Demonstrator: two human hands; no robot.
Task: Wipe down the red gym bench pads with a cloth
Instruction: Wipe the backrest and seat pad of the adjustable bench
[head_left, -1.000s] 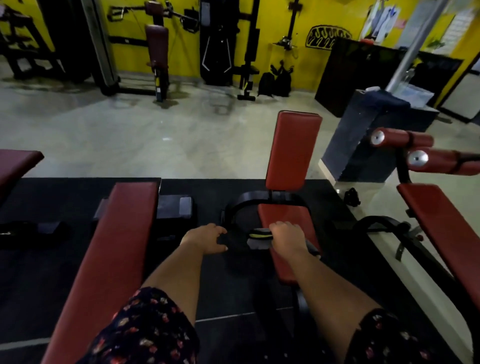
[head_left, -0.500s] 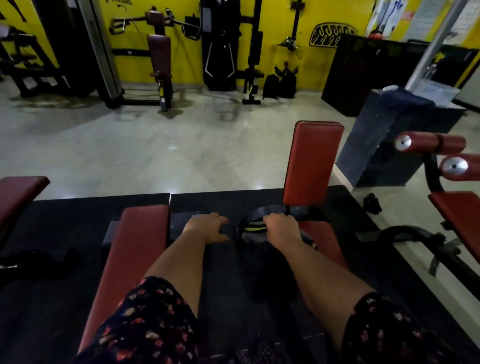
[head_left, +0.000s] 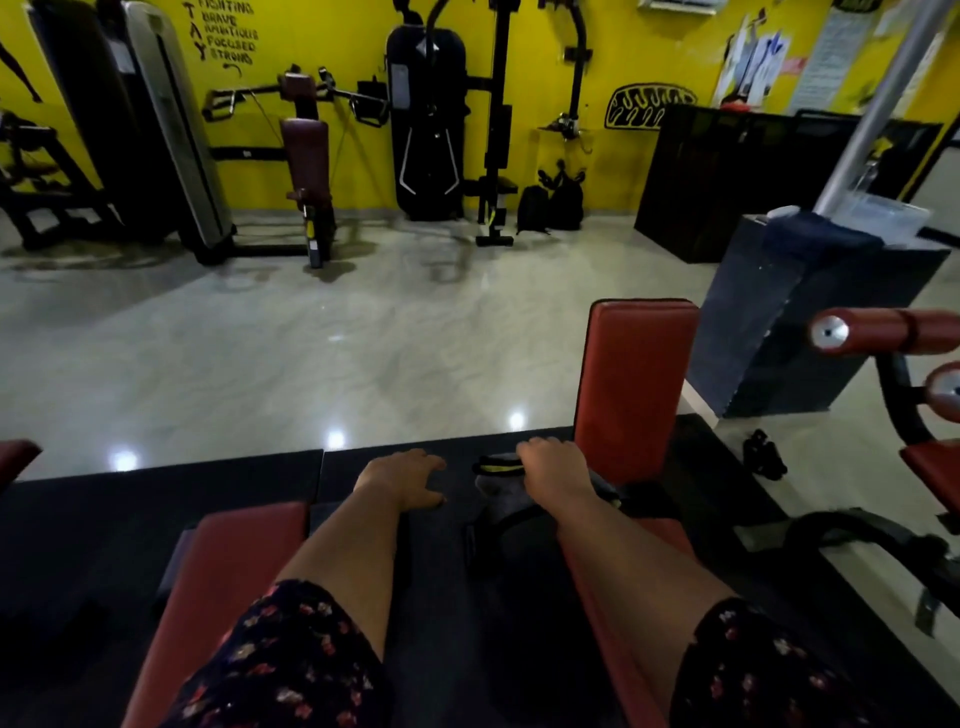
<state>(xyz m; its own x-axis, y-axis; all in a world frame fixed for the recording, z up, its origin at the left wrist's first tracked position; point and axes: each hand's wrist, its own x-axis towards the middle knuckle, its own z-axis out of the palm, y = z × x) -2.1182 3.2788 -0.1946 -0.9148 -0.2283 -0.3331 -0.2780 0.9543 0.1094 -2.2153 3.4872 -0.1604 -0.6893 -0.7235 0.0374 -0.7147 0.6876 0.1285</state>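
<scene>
Cloth (head_left: 494, 483), grey with a yellow-and-black band, sits bunched just below the middle of the frame, gripped by the right hand (head_left: 557, 470), whose fingers curl over its top edge. The cloth and that hand are at the foot of the upright red back pad (head_left: 636, 384), which stands right of centre; whether the cloth touches the pad cannot be told. A strip of the red seat pad (head_left: 675, 535) shows beside the right forearm, over a curved black frame. The left hand (head_left: 402, 478) is near the cloth on its left, over the black rubber mat (head_left: 156, 512), with fingers loosely curled and nothing in them; whether it rests on anything cannot be told. Both forearms reach up from the bottom edge out of dark floral sleeves (head_left: 291, 665). In the lower left lies a flat red bench pad (head_left: 228, 571), running up from the bottom edge. At the right edge two red roller pads (head_left: 883, 330) with metal end caps stick out from another bench. Beyond the mat spreads a glossy pale tiled floor (head_left: 311, 353), and weight machines stand along the yellow wall (head_left: 337, 36) across the top of the frame.
</scene>
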